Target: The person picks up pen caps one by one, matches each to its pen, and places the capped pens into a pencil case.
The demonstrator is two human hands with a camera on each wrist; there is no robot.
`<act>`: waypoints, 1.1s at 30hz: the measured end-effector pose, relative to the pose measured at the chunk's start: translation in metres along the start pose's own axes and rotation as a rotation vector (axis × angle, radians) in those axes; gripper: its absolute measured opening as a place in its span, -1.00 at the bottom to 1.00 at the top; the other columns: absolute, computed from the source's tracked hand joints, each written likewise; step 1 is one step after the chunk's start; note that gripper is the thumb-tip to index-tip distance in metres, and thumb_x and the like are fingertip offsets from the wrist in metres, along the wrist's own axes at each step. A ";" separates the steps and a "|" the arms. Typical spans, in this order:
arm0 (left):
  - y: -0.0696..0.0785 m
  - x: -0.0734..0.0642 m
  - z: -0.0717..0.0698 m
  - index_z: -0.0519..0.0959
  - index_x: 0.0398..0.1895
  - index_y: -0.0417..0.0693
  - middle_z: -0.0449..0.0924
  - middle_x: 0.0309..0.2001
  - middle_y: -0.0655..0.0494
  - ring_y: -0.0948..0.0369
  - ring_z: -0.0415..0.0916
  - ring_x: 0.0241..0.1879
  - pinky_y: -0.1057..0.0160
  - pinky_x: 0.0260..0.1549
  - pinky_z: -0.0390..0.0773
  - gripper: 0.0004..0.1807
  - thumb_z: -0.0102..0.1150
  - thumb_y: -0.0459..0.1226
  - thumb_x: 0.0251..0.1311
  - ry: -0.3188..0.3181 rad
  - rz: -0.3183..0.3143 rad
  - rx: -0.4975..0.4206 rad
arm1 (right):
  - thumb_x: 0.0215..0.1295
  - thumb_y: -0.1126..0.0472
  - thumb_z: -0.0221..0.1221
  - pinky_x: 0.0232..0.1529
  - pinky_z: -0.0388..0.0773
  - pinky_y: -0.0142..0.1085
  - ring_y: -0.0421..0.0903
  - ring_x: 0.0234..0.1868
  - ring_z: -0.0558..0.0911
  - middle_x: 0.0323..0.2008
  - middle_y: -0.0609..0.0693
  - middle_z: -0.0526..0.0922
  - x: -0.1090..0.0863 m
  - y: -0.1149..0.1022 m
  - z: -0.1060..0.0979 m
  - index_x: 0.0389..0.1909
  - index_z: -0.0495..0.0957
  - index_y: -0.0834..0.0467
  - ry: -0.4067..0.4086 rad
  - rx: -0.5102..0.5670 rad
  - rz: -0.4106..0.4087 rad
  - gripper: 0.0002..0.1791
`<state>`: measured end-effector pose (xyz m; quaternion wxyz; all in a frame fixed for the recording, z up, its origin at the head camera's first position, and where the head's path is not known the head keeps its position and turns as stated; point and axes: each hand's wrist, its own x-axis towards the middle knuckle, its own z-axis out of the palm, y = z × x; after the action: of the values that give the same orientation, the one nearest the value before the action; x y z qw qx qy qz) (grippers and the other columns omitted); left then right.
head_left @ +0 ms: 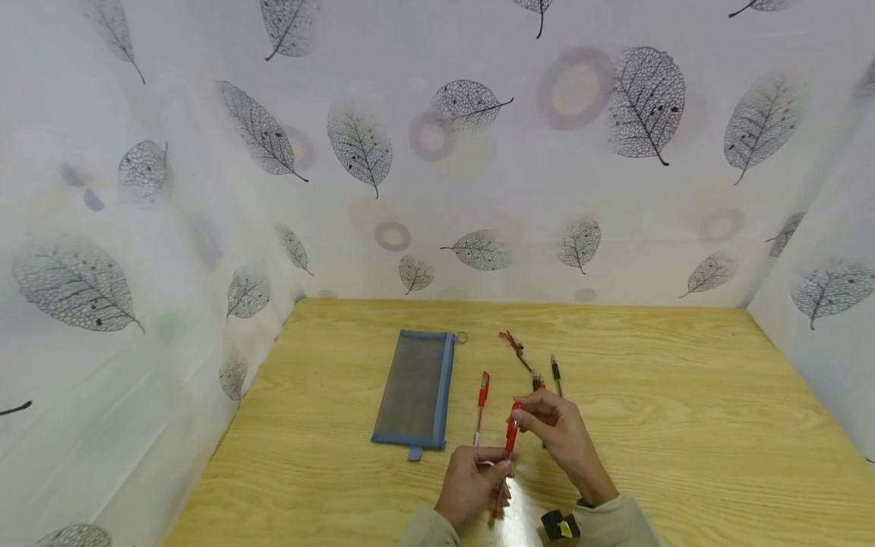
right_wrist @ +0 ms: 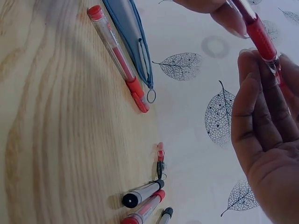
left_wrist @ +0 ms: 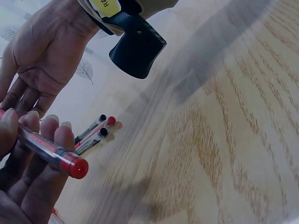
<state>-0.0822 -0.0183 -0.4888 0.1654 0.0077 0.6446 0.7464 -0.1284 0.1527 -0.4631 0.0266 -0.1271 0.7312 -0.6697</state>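
Left grip (head_left: 472,480), right grip (head_left: 566,439) both pinching red pen (head_left: 511,436), blue pouch (head_left: 413,389) whole only in head view

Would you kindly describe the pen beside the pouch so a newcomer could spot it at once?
In the head view, find the wooden table, then the blue-edged pouch on it. Just right of that lies the red-capped pen. Unlike the held pen, it lies flat; unlike the bunch of pens farther right, it lies alone.
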 end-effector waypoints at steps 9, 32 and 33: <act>-0.004 0.003 0.002 0.65 -0.15 -0.42 0.67 -0.38 -0.20 0.27 0.51 -0.67 0.20 -0.55 0.65 -0.82 0.15 -0.51 0.22 0.021 -0.060 -0.009 | 0.29 0.31 0.21 -0.26 0.61 -0.30 -0.18 -0.32 0.64 -0.29 0.10 0.68 -0.004 0.004 0.003 -0.02 0.52 0.40 0.041 -0.009 0.036 -0.70; -0.007 0.018 -0.003 0.53 -0.04 -0.50 0.57 -0.29 -0.04 0.19 0.59 -0.43 0.28 -0.43 0.62 -0.71 0.16 -0.54 0.14 0.064 -0.010 -0.012 | 0.26 0.28 0.25 -0.24 0.60 -0.24 -0.07 -0.30 0.66 -0.29 0.10 0.69 0.030 0.009 -0.010 0.16 0.46 0.33 -0.069 -0.238 0.061 -0.53; -0.008 0.019 -0.004 0.53 -0.04 -0.50 0.58 -0.29 -0.04 0.19 0.59 -0.40 0.29 -0.41 0.61 -0.70 0.16 -0.54 0.14 0.071 -0.002 -0.011 | 0.26 0.28 0.25 -0.24 0.61 -0.19 -0.05 -0.31 0.66 -0.29 0.10 0.69 0.033 0.009 -0.010 0.17 0.46 0.33 -0.075 -0.242 0.068 -0.53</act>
<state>-0.0992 -0.0167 -0.5009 0.1431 -0.0204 0.6460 0.7495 -0.1638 0.1558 -0.4665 0.0609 -0.1293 0.8090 -0.5701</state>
